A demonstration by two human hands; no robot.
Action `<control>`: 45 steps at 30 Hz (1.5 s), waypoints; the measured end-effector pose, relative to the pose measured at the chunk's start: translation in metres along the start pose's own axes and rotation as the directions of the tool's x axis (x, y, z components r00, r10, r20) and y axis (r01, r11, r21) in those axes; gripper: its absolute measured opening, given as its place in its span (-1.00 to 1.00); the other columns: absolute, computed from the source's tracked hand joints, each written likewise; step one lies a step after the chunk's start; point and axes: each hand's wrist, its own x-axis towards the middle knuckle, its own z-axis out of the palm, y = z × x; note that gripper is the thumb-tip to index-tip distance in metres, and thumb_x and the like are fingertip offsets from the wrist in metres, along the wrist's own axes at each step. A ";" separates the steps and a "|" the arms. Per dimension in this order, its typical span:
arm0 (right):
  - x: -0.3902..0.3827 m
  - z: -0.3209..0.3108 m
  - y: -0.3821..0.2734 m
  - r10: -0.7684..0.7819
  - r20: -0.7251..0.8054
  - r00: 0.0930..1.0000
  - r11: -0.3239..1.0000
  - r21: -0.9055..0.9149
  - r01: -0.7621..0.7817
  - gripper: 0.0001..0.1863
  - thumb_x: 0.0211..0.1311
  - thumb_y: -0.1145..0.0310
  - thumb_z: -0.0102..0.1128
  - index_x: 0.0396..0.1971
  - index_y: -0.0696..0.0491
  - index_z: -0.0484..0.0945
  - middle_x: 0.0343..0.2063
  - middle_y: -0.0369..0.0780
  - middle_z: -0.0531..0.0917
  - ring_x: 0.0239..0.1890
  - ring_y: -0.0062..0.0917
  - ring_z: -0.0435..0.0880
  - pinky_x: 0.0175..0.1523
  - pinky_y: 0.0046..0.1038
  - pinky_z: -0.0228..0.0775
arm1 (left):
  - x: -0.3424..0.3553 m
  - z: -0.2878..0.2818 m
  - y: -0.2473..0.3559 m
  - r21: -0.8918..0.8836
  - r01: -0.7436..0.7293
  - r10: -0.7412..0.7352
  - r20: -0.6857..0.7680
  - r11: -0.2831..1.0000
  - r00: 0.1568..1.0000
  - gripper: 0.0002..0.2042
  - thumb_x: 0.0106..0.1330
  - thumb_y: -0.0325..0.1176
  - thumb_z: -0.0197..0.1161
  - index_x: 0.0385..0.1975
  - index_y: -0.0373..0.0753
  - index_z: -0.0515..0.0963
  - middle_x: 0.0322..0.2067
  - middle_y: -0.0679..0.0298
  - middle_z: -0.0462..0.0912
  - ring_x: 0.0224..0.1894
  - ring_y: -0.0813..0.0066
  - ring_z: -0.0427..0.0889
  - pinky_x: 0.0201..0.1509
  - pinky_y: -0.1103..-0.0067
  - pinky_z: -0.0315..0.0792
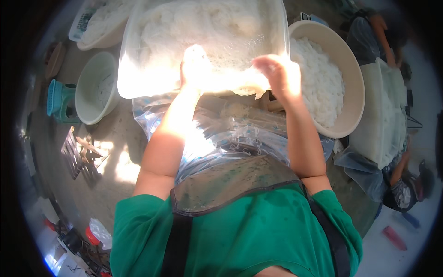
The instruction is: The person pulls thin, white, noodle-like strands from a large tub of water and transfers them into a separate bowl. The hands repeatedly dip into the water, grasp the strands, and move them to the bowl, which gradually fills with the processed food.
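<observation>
A large translucent tub (126, 69) stands before me, filled with a wet, white, fluffy-looking mass (194, 23) in water. Over its near side, my left hand (194, 67) is raised; strong sunlight washes out its fingers, so its grip cannot be made out. My right hand (280, 76) is at the near right corner, slightly blurred, its fingers loosely bent and apart. Just below and left of those fingers, a pale, ragged, wet-looking piece (253, 88) hangs over the tub's near rim. Glare hides where that piece begins.
To the right is a round beige tub (354, 87) of white clumps (320, 83); beyond it, a white rectangular tub (371, 111) with people beside it. Leftward are a pale green basin (85, 104), a teal stool (62, 101), another white-filled tub (99, 42) and a slatted wooden thing (80, 152).
</observation>
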 end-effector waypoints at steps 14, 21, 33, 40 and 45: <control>0.040 -0.092 -0.061 -0.167 -0.099 0.981 0.965 0.186 0.183 -0.91 0.11 0.41 0.20 -0.42 0.09 0.63 -0.52 -0.34 0.64 -0.46 -0.73 0.56 -0.33 -0.69 0.35 | -0.018 0.068 0.033 0.188 -0.026 -0.002 0.151 0.982 0.989 -0.83 0.28 -0.34 0.12 -0.28 -0.31 0.48 -0.47 0.39 0.47 -0.38 0.70 0.42 -0.31 0.73 0.34; 0.034 -0.098 -0.053 -0.231 -0.032 0.973 0.919 0.322 0.228 -0.91 0.14 0.46 0.15 -0.39 0.12 0.61 -0.52 -0.33 0.61 -0.46 -0.71 0.53 -0.34 -0.66 0.34 | -0.028 0.089 0.033 0.428 -0.249 0.098 0.344 0.869 0.934 -0.73 0.28 -0.20 0.16 -0.23 -0.30 0.47 -0.39 0.34 0.52 -0.33 0.65 0.43 -0.23 0.68 0.33; 0.029 -0.093 -0.001 -0.120 0.061 0.991 0.909 0.408 0.085 -0.84 0.06 0.42 0.23 -0.31 0.06 0.59 -0.48 -0.31 0.63 -0.47 -0.60 0.53 -0.29 -0.57 0.40 | -0.013 0.087 0.074 0.763 -0.419 0.201 0.369 0.492 0.907 -0.88 0.31 -0.44 -0.03 -0.28 -0.29 0.43 -0.41 0.35 0.49 -0.33 0.62 0.43 -0.20 0.65 0.32; 0.032 -0.071 -0.017 -0.188 0.156 0.970 0.752 0.658 0.040 -0.48 0.08 0.37 0.21 0.10 -0.02 0.34 -0.05 -0.27 0.55 -0.39 -0.62 0.55 -0.20 -0.58 0.46 | -0.008 0.138 0.125 0.640 -0.760 0.220 0.762 -0.112 0.609 -0.81 0.33 -0.28 -0.01 -0.38 -0.27 0.45 -0.51 0.23 0.48 -0.43 0.38 0.50 -0.34 0.45 0.38; 0.033 -0.037 -0.023 -0.016 0.440 0.898 0.960 0.257 -0.109 -0.72 0.23 0.22 0.01 -0.14 0.01 0.51 -0.48 -0.26 0.62 -0.43 -0.63 0.55 -0.30 -0.53 0.41 | -0.036 0.170 0.187 0.596 -0.614 0.548 0.320 0.518 0.773 -0.79 0.36 -0.33 -0.08 -0.34 -0.30 0.48 -0.57 0.37 0.41 -0.58 0.68 0.29 -0.52 0.73 0.21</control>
